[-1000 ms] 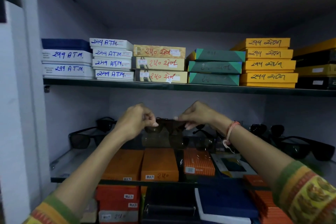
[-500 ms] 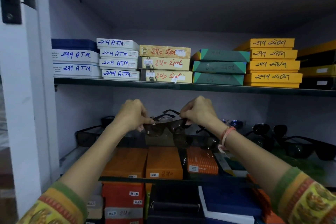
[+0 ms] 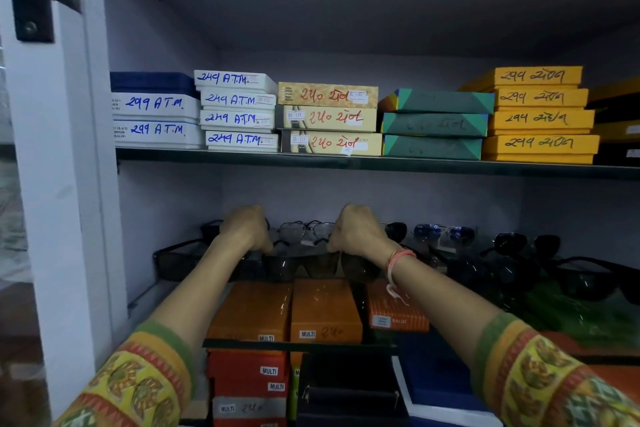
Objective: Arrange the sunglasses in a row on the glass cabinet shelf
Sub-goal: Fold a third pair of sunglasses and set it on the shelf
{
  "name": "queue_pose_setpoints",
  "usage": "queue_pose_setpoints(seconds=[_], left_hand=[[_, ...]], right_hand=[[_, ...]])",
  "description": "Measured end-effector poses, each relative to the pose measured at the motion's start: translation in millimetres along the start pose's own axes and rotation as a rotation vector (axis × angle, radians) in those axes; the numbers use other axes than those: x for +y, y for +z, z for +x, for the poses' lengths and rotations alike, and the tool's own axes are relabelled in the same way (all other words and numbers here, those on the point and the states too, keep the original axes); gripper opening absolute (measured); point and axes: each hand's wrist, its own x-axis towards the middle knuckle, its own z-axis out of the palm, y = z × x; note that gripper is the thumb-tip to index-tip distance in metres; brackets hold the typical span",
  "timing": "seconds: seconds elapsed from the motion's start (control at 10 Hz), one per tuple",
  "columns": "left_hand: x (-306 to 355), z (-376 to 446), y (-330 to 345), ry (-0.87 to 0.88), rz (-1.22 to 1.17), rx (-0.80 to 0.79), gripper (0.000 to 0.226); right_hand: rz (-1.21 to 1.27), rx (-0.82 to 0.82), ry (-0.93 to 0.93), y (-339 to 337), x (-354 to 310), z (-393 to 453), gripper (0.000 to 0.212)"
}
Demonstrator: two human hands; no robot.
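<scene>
Both my hands reach into the cabinet over the glass shelf [image 3: 145, 298]. My left hand [image 3: 247, 227] and my right hand [image 3: 356, 229] pinch the two ends of a dark brown-lensed pair of sunglasses [image 3: 304, 265], which sits low at the shelf surface. Right behind it lies a thin wire-framed pair [image 3: 304, 230]. A black pair [image 3: 176, 260] rests at the far left, blue mirrored glasses [image 3: 440, 232] at the back right, and several black pairs [image 3: 581, 274] on the right.
Orange boxes [image 3: 287, 308] show through the glass from below, with more boxes stacked under them. The upper shelf [image 3: 346, 161] carries stacks of white, tan, green and yellow boxes. The white cabinet frame [image 3: 59, 184] stands at the left.
Both hands have moved the brown sunglasses deeper into the cabinet and down to the glass shelf. The view has shifted closer and slightly left.
</scene>
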Motion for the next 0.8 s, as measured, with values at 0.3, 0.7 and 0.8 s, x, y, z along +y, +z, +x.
queue_pose_setpoints(seconds=[0.3,0.7,0.8], left_hand=[[1,5,-2,-0.011,0.078,-0.037,0.052],[3,-9,-2,-0.027,0.030,0.030,0.047],[4,-16,0,-0.045,-0.027,0.144,0.048]], right_hand=[[-0.027,-0.043,-0.002,6,3,4,0.043],[0.090,-0.044,-0.003,7,2,-3,0.020],[0.212,0.067,-0.073,1,10,-10,0.020]])
